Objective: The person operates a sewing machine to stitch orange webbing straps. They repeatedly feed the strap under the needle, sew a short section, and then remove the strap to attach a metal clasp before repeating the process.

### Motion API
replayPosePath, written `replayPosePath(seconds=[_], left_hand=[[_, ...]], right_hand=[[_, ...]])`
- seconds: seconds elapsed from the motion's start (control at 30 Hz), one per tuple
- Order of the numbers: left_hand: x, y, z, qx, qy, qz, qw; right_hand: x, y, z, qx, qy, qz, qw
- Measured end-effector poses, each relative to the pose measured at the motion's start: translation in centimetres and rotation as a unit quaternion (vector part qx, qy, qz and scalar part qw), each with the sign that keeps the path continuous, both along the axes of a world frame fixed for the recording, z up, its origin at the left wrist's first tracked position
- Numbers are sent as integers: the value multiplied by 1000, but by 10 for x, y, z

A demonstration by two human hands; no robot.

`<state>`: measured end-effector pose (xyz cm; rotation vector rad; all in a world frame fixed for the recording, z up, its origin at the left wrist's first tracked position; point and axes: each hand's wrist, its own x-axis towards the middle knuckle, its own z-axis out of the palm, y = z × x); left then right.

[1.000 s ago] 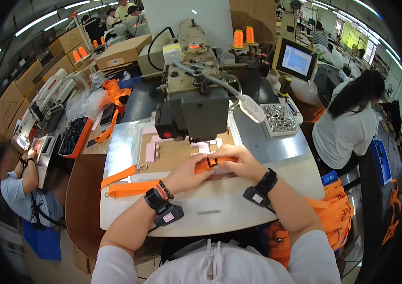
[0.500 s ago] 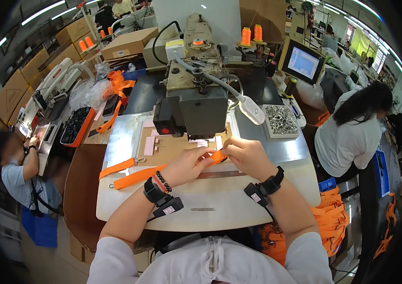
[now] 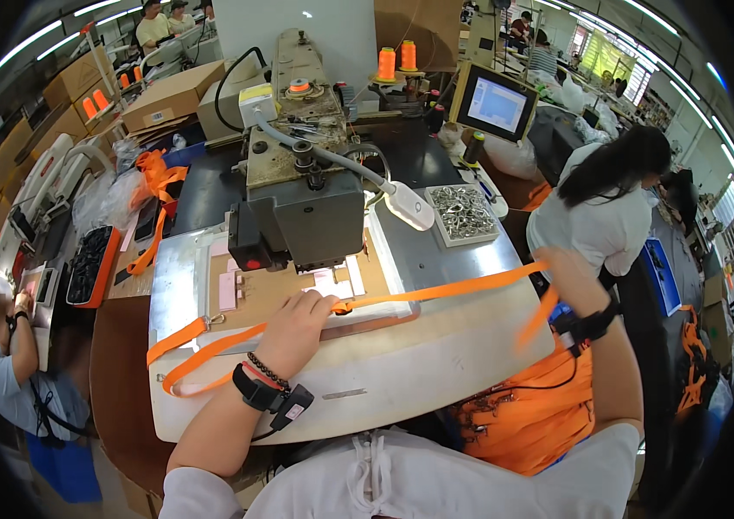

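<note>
An orange webbing strap (image 3: 445, 286) stretches across the front of the sewing machine (image 3: 319, 221). My left hand (image 3: 296, 327) is closed on the strap beside a small dark buckle (image 3: 343, 308), low over the work plate. Off to the right, past the table's edge, my right hand (image 3: 568, 281) pulls the strap taut; motion blurs it, but the strap runs into its fingers and a loose end hangs below. Left of my left hand, the strap loops over the table (image 3: 402, 381). A metal snap hook (image 3: 214, 319) lies at one folded strap part (image 3: 175, 339).
A white tray of metal hooks (image 3: 464, 214) stands right of the machine, with a screen (image 3: 495, 102) behind. An orange bin of black parts (image 3: 94, 268) sits at left. Orange straps (image 3: 523, 406) are heaped beside my right leg. Two people work nearby, left and right.
My right hand has swept from beside my left hand out to the right, drawing the strap into a long line. My left hand stays at the plate. The view has shifted rightward.
</note>
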<state>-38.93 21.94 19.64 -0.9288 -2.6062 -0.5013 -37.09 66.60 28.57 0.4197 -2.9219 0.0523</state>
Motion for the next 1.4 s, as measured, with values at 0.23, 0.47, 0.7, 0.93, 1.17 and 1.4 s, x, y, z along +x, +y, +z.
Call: replayPosePath(seconds=[0.23,0.47,0.7,0.93,1.17,1.4], left_hand=[[-1,9,7,17,-34,-49,998],[-4,9,11,34,-69,-62,995],[-17,-18,9,162,-286,-71,942],[-15,-24,26,135,-366,-62,919],[-10,-16,9,219,-305,-39,926],[-8,-7,6,225,-150,-30,962]], right_hand=[[13,28,35,226,9,-252,941],[-17,-199,-24,-209,-42,253,944],[-44,-245,-73,-415,-195,243,855],[-46,-230,-78,-424,-278,205,837],[-50,-233,-94,-490,-350,213,769],[-42,-250,-98,-628,-370,192,657]])
